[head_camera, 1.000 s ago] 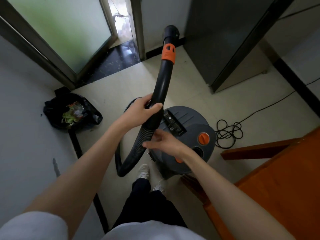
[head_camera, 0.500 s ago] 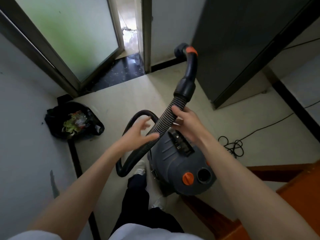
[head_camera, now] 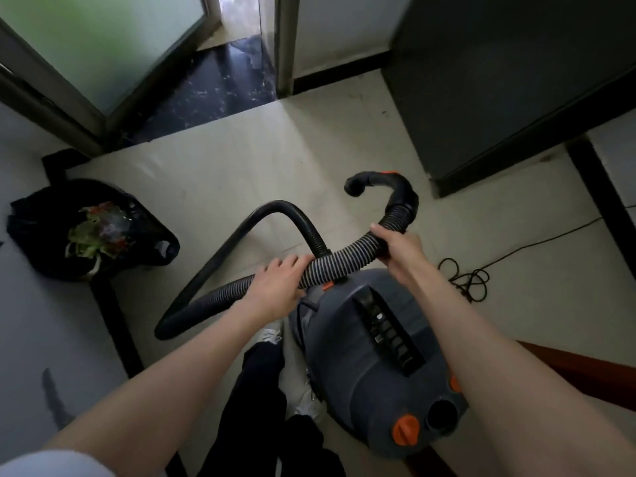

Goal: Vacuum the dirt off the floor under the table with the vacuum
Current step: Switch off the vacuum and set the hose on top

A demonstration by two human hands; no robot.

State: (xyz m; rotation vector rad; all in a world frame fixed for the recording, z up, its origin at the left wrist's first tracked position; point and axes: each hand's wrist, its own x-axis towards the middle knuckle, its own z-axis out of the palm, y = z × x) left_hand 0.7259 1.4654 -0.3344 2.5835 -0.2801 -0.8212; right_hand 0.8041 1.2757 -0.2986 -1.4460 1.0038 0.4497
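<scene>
While both hands are busy with the hose (head_camera: 344, 261), the right hand (head_camera: 399, 247) has its fingers (head_camera: 380, 235) clenched round the ribbed part just below the curved handle (head_camera: 395, 187), and the left hand (head_camera: 278, 284) lies over the hose at about 9 o'clock from it, fingers wrapped loosely. Below them sits the grey vacuum (head_camera: 378, 356), at the person's feet. Its cord (head_camera: 468, 277) lies coiled on the floor (head_camera: 241, 166) at 3 o'clock; a tug could snag it. Slack hose loops toward the rubbish bag (head_camera: 89, 232) at 9 o'clock and might knock it.

Floor (head_camera: 241, 160) bears vacuum (head_camera: 375, 366), bag (head_camera: 86, 232), perhaps cable (head_camera: 471, 280).
</scene>
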